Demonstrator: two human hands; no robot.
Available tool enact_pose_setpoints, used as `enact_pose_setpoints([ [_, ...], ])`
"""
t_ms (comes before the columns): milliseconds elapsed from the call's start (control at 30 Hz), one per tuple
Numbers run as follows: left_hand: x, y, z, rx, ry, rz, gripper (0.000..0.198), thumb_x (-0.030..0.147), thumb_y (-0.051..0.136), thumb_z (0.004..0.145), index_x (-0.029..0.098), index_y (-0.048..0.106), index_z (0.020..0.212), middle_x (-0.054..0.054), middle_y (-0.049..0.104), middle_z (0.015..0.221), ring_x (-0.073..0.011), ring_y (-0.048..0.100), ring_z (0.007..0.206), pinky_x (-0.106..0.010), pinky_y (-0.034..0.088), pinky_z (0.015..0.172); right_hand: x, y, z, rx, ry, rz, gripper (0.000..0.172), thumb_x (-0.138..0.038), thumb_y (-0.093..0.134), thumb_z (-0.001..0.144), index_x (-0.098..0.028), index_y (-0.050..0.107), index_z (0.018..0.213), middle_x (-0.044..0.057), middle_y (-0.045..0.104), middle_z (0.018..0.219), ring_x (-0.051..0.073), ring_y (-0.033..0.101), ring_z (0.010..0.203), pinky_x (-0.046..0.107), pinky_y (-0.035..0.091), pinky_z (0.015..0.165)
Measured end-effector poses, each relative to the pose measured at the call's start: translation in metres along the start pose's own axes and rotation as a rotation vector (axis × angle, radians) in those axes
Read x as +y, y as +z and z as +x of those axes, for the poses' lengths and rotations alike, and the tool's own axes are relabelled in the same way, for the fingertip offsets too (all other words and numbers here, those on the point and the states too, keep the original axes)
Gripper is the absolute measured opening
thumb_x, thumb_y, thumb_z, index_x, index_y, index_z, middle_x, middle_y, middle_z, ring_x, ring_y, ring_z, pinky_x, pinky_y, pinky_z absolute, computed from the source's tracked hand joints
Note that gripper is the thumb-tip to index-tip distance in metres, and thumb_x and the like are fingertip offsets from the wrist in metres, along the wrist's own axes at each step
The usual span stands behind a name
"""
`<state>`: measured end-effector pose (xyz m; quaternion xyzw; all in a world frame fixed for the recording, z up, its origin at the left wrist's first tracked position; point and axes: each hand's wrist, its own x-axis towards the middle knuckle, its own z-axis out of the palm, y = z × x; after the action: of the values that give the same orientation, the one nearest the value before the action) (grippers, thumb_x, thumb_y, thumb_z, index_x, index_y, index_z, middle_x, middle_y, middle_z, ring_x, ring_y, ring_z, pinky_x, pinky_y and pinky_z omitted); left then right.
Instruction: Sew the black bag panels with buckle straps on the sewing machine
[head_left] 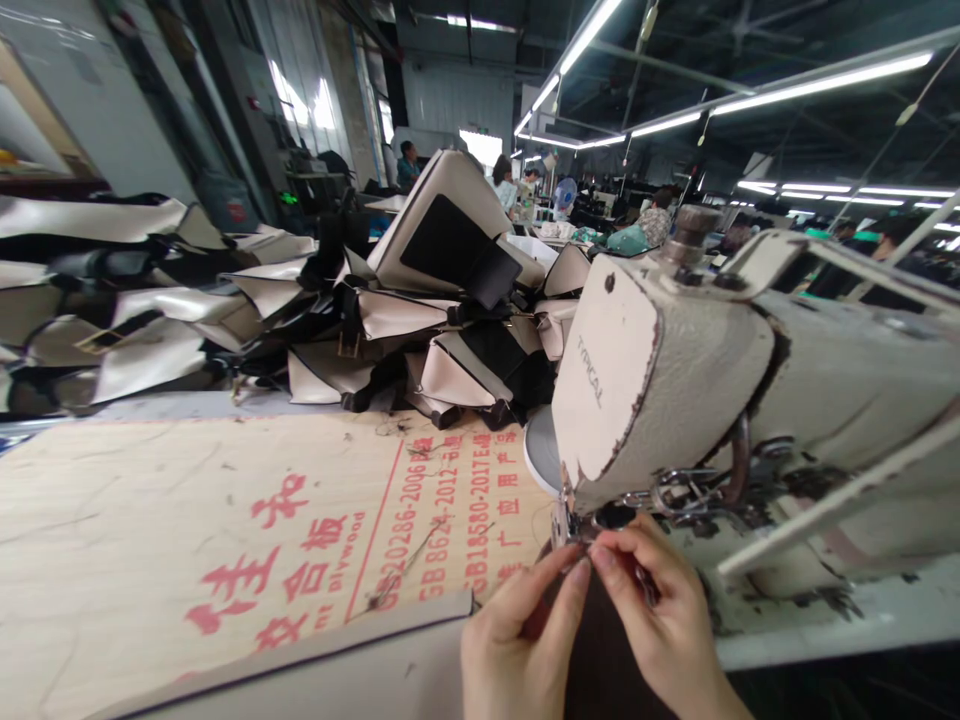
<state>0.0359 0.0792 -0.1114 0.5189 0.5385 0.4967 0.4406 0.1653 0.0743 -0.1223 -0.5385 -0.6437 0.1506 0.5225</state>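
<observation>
Beneath the head of the sewing machine (pixel 660 370), close to its needle area, both my hands come together with their fingertips almost touching. My left hand (pixel 525 635) pinches thumb against forefinger. My right hand (pixel 656 610) is also in a pinch, and a small dark metal object shows against its palm side. Whatever lies between the fingertips is too small to make out. A beige panel with a dark edge (pixel 360 665) lies in front, running up to my left hand, which covers its right end.
Beige and black bags (pixel 472 370) are heaped behind the plywood board (pixel 225 500), which carries red lettering and loose thread scraps. A grey disc (pixel 541 450) sits beside the machine head. Other people (pixel 504 180) are in the background under strip lights.
</observation>
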Motion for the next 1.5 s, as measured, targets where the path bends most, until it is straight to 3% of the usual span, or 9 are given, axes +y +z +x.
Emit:
enact_pose_setpoints([
  [267, -0.005, 0.002, 0.003, 0.036, 0.16, 0.063, 0.014, 0.031, 0.062, 0.075, 0.031, 0.073, 0.083, 0.002, 0.072, 0.075, -0.0139, 0.065, 0.065, -0.017, 0.049, 0.062, 0.0, 0.002, 0.002, -0.035, -0.053, -0.045, 0.009, -0.02, 0.052, 0.085, -0.018, 0.061, 0.085, 0.0, 0.059, 0.07, 0.01, 0.057, 0.061, 0.016, 0.044, 0.055],
  [367, -0.007, 0.003, 0.006, 0.125, 0.142, 0.061, 0.011, 0.029, 0.065, 0.073, 0.029, 0.074, 0.079, 0.002, 0.072, 0.074, -0.014, 0.065, 0.064, -0.017, 0.049, 0.062, 0.007, 0.004, 0.0, -0.001, -0.093, -0.133, 0.008, -0.02, 0.054, 0.084, -0.018, 0.06, 0.086, 0.001, 0.062, 0.071, 0.012, 0.059, 0.062, 0.019, 0.046, 0.058],
  [467, -0.011, 0.006, 0.011, 0.189, 0.055, -0.009, 0.011, 0.032, 0.066, 0.071, 0.027, 0.073, 0.078, 0.002, 0.072, 0.075, -0.0145, 0.065, 0.066, -0.017, 0.049, 0.063, 0.014, 0.005, 0.001, 0.13, -0.118, -0.248, 0.011, -0.024, 0.054, 0.084, -0.016, 0.06, 0.086, 0.005, 0.064, 0.072, 0.015, 0.061, 0.064, 0.022, 0.047, 0.06],
  [667, -0.019, 0.018, 0.022, 0.15, -0.038, -0.108, 0.016, 0.033, 0.065, 0.071, 0.021, 0.072, 0.079, 0.001, 0.072, 0.073, -0.0142, 0.064, 0.063, -0.017, 0.05, 0.058, 0.02, 0.008, 0.008, 0.267, -0.229, -0.447, 0.018, -0.028, 0.052, 0.084, -0.014, 0.063, 0.081, 0.006, 0.063, 0.063, 0.017, 0.059, 0.056, 0.026, 0.047, 0.06],
  [867, -0.017, 0.023, 0.025, 0.127, -0.032, -0.048, 0.019, 0.032, 0.062, 0.074, 0.018, 0.072, 0.081, 0.0, 0.069, 0.063, -0.0135, 0.062, 0.058, -0.018, 0.05, 0.057, 0.026, 0.01, 0.006, 0.272, -0.275, -0.47, 0.017, -0.022, 0.05, 0.083, -0.017, 0.059, 0.07, 0.0, 0.053, 0.048, 0.014, 0.052, 0.045, 0.029, 0.049, 0.069],
  [1067, -0.017, 0.021, 0.024, 0.122, -0.024, -0.021, 0.02, 0.031, 0.06, 0.076, 0.017, 0.071, 0.082, -0.001, 0.068, 0.063, -0.0134, 0.061, 0.059, -0.018, 0.049, 0.057, 0.031, 0.01, 0.003, 0.244, -0.277, -0.473, 0.012, -0.019, 0.052, 0.082, -0.017, 0.056, 0.071, 0.002, 0.059, 0.058, 0.014, 0.056, 0.051, 0.029, 0.048, 0.077],
  [1500, -0.016, 0.021, 0.023, 0.084, -0.013, -0.001, 0.021, 0.03, 0.057, 0.078, 0.017, 0.071, 0.087, -0.002, 0.069, 0.071, -0.0132, 0.06, 0.059, -0.019, 0.048, 0.058, 0.031, 0.01, 0.001, 0.243, -0.26, -0.439, 0.018, -0.018, 0.054, 0.082, -0.018, 0.054, 0.063, 0.0, 0.057, 0.051, 0.013, 0.053, 0.044, 0.028, 0.05, 0.07],
])
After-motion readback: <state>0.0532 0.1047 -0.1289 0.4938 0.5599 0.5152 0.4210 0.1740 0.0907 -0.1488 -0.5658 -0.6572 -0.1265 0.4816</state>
